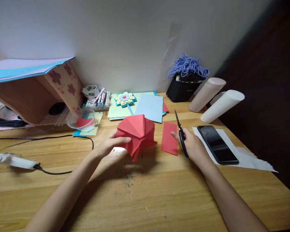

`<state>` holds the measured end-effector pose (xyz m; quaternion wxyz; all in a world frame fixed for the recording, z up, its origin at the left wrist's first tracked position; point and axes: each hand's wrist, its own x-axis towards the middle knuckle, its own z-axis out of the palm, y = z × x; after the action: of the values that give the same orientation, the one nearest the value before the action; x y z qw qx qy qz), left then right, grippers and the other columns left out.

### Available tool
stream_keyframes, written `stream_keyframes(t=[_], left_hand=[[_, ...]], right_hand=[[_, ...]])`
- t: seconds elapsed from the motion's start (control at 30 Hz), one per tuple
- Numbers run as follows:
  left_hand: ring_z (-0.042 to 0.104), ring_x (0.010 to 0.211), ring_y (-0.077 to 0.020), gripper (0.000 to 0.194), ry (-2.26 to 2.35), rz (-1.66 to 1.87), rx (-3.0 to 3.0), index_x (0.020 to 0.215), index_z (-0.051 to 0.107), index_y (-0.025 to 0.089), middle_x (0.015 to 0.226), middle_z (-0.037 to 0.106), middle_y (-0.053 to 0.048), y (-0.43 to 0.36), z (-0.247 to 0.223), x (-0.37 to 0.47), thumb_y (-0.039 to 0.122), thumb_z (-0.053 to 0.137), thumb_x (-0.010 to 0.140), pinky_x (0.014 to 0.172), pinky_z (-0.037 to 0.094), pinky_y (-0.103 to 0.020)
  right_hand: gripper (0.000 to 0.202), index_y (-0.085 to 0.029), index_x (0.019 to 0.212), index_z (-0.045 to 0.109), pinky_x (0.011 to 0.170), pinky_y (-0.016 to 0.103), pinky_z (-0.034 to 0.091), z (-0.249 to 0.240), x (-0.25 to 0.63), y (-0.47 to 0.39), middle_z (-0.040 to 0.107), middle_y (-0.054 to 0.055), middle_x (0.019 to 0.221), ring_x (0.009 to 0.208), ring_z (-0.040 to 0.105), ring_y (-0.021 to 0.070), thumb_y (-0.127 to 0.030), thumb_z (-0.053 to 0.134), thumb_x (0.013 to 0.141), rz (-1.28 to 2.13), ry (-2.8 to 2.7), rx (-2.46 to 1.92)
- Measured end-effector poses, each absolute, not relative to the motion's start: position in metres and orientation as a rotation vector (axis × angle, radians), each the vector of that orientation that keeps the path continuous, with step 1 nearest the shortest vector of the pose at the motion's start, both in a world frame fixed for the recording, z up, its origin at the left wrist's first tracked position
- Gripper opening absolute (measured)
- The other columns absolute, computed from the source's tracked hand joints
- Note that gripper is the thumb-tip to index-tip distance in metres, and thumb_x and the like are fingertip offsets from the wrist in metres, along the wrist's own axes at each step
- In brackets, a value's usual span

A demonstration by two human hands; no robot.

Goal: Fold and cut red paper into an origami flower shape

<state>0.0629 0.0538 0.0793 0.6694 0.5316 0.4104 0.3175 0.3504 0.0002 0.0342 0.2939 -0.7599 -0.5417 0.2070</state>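
A creased red paper shape point(137, 130), fanned out from a middle point, is in my left hand point(110, 143); the thumb lies on its near side and the other fingers are behind it. My right hand point(192, 143) is closed round black-handled scissors point(181, 137), whose dark blades point away from me. Flat on the table, between the paper shape and the scissors, lies a red paper rectangle point(169, 138). Behind the red shape rest light blue paper point(149, 107) and a layered paper flower point(125, 99) with a red heart.
A phone point(217, 144) lies on white paper at the right, near two upright rolls point(207, 94). A black holder point(183, 88) topped with blue yarn stands at the wall. To the left are a plastic tub point(81, 120), markers point(100, 99), a box point(62, 85) and a corded white tool point(15, 161).
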Motion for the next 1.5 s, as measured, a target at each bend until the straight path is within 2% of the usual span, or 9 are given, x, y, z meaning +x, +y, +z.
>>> stream_keyframes(t=[0.23,0.33,0.47,0.73,0.9,1.0,1.2,1.37,1.5], left_hand=[[0.062,0.058,-0.0180,0.010,0.679,0.142,1.213,0.066,0.072,0.019,0.065,0.069,-0.003,0.044,0.083,0.064,0.024,0.069,0.058,0.056,0.051,-0.027],[0.059,0.054,-0.0147,0.005,0.591,-0.007,1.264,0.062,0.071,0.021,0.060,0.067,0.000,0.043,0.082,0.068,0.023,0.067,0.063,0.057,0.050,-0.025],[0.059,0.059,-0.0146,0.009,0.562,-0.024,1.396,0.069,0.071,0.017,0.067,0.067,-0.002,0.052,0.077,0.067,0.025,0.069,0.066,0.057,0.047,-0.023],[0.060,0.070,-0.0131,0.020,1.206,0.848,1.099,0.083,0.061,0.016,0.083,0.066,-0.007,0.084,0.054,0.067,0.031,0.047,0.083,0.067,0.046,-0.024],[0.056,0.054,-0.0150,0.041,1.132,0.489,1.297,0.062,0.062,0.012,0.058,0.063,-0.007,0.048,0.071,0.091,0.044,0.047,0.083,0.059,0.044,-0.028],[0.061,0.067,-0.0170,0.040,0.948,0.269,1.213,0.078,0.065,0.010,0.078,0.068,-0.011,0.018,0.068,0.112,0.049,0.058,0.076,0.065,0.047,-0.029],[0.059,0.097,-0.0182,0.040,0.839,0.464,0.723,0.092,0.065,0.013,0.097,0.065,-0.011,0.001,0.043,0.131,0.044,0.071,0.069,0.083,0.044,-0.027],[0.061,0.079,-0.0095,0.025,0.790,0.643,0.493,0.076,0.065,0.012,0.080,0.067,-0.004,0.001,0.029,0.131,0.030,0.079,0.063,0.079,0.043,-0.019],[0.063,0.082,-0.0128,0.023,0.772,0.782,0.559,0.083,0.067,0.011,0.085,0.069,-0.007,0.002,0.027,0.131,0.025,0.077,0.067,0.084,0.046,-0.023]], right_hand=[[0.051,-0.016,0.071,0.054,0.056,0.025,0.045,0.026,0.315,-0.011,0.062,0.005,0.073,0.058,0.057,0.0123,-0.067,0.053,0.073,1.576,-1.059,-1.208],[0.037,-0.015,0.072,0.056,0.056,0.021,0.044,0.024,0.293,-0.021,0.057,-0.001,0.067,0.058,0.054,0.0083,-0.049,0.070,0.069,1.849,-0.986,-1.001],[0.039,-0.016,0.068,0.050,0.054,0.017,0.042,0.019,0.282,-0.022,0.051,-0.007,0.063,0.056,0.052,0.0056,-0.024,0.084,0.052,1.783,-0.897,-1.034],[0.037,-0.018,0.072,0.055,0.066,0.022,0.053,0.015,0.286,-0.006,0.064,-0.004,0.070,0.067,0.063,0.0118,-0.021,0.084,0.049,1.360,-0.566,-1.011],[0.034,-0.019,0.085,0.062,0.079,0.024,0.055,0.019,0.285,-0.006,0.070,-0.002,0.087,0.088,0.066,0.0154,-0.018,0.079,0.056,1.229,-0.406,-0.923],[0.031,-0.019,0.083,0.064,0.085,0.029,0.054,0.021,0.283,-0.008,0.071,0.000,0.088,0.094,0.066,0.0189,-0.019,0.079,0.057,1.217,-0.401,-0.935],[0.027,-0.018,0.083,0.066,0.081,0.029,0.055,0.017,0.270,-0.015,0.072,0.002,0.087,0.086,0.068,0.0189,-0.021,0.078,0.059,1.206,-0.493,-0.962],[0.030,-0.016,0.087,0.066,0.078,0.032,0.056,0.018,0.260,-0.021,0.072,0.005,0.090,0.083,0.068,0.0201,-0.021,0.078,0.060,1.191,-0.588,-0.993],[0.037,-0.017,0.095,0.062,0.070,0.032,0.057,0.022,0.257,-0.024,0.071,0.004,0.093,0.079,0.068,0.0200,-0.022,0.077,0.061,1.174,-0.618,-1.030]])
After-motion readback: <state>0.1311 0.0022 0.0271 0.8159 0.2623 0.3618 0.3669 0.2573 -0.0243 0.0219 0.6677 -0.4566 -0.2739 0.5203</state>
